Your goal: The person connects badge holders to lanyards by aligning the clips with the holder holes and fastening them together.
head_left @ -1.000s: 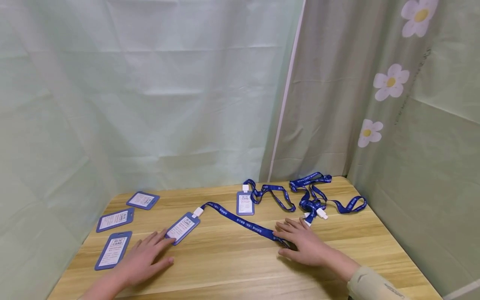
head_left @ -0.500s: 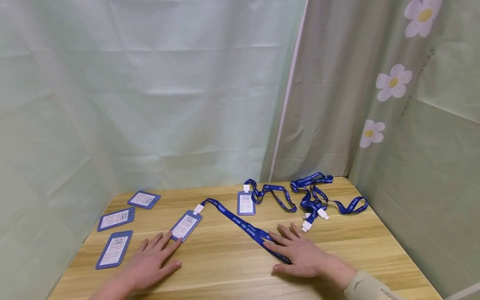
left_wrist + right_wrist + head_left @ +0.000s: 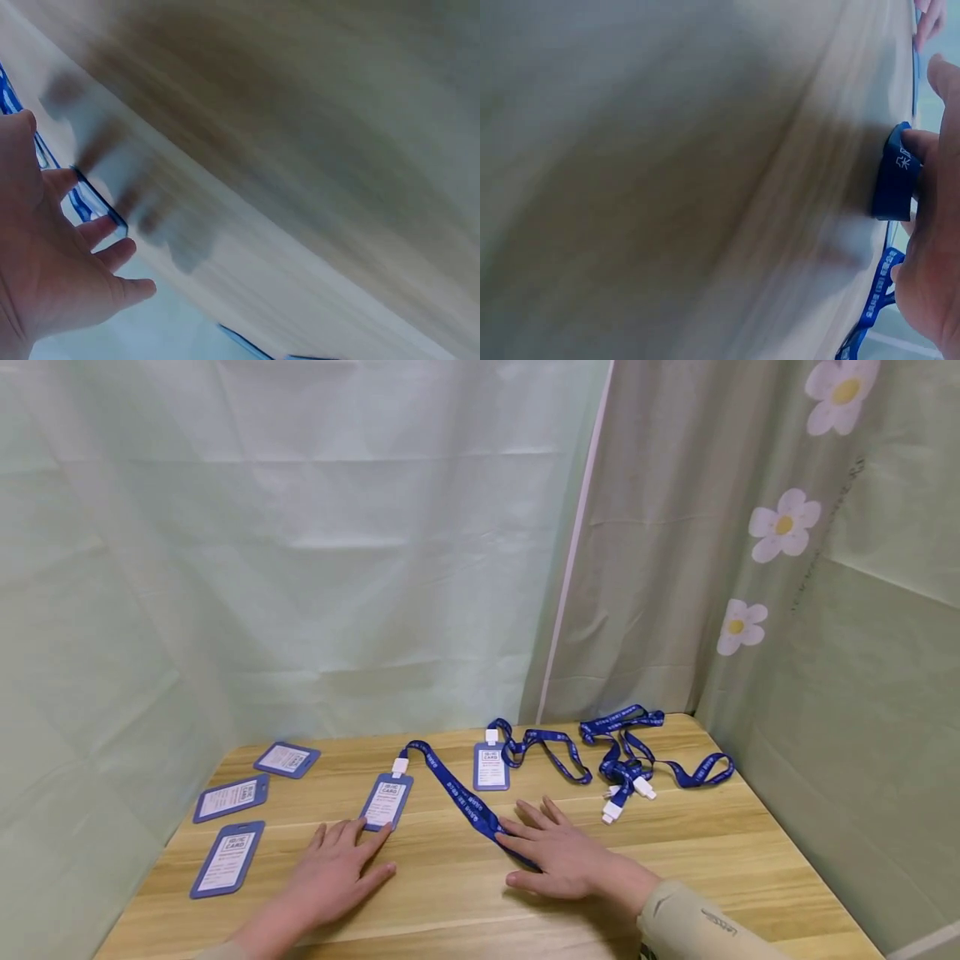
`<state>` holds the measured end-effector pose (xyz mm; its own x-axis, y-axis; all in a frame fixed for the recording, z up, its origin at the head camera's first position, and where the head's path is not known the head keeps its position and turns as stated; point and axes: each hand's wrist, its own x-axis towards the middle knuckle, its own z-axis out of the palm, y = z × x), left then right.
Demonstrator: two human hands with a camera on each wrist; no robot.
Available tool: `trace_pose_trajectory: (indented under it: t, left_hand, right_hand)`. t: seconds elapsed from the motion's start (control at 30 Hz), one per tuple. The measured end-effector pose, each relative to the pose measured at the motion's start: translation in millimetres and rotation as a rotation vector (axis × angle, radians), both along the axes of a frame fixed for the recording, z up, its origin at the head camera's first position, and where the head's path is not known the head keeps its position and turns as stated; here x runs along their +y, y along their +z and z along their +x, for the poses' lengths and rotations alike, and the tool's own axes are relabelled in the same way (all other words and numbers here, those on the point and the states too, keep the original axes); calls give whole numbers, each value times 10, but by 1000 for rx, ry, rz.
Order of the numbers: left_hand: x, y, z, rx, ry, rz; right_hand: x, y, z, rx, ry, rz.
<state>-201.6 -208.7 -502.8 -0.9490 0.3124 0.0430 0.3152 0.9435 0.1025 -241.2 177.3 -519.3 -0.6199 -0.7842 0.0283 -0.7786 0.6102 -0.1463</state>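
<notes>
The badge [image 3: 388,799] at the left fingers [image 3: 377,841] has shifted right, turning straighter.

Relative to the wooden table [image 3: 450,914], we identify a pale green curtain [image 3: 360,568] behind it and three white flower prints [image 3: 784,524] above its rear right corner.

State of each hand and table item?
Printed blue fabric centre lanyard: untangled
Front blue rectangular plastic card holder: attached to it, face up
Rear blue rectangular card holder: face up, own lanyard attached
Three left blue rectangular card holders: face up, loose
Blue lanyard pile: tangled, no holders attached
Left hand: touching front holder
Right hand: spread on centre lanyard
</notes>
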Motion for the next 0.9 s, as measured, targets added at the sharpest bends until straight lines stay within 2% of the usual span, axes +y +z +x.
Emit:
trace_pose_trajectory:
  t: [0.23,0.4,0.6,0.7,0.9]
  left_hand:
    - [201,5,-32,-61,17,36]
    - [187,-15,6,-57,3,53]
    - [134,-41,-9,-40,6,38]
    - [168,-30,-44,-40,10,26]
    - [327,-28,-143,-66,5,36]
  right_hand:
    - [-117,8,-71,4,5,-19]
    - [16,89,80,18,19,-29]
    - [174,105,231,-19,-22,4]
    - [173,101,197,-39,-28,-15]
    - [129,68,-3,-44,-17,-73]
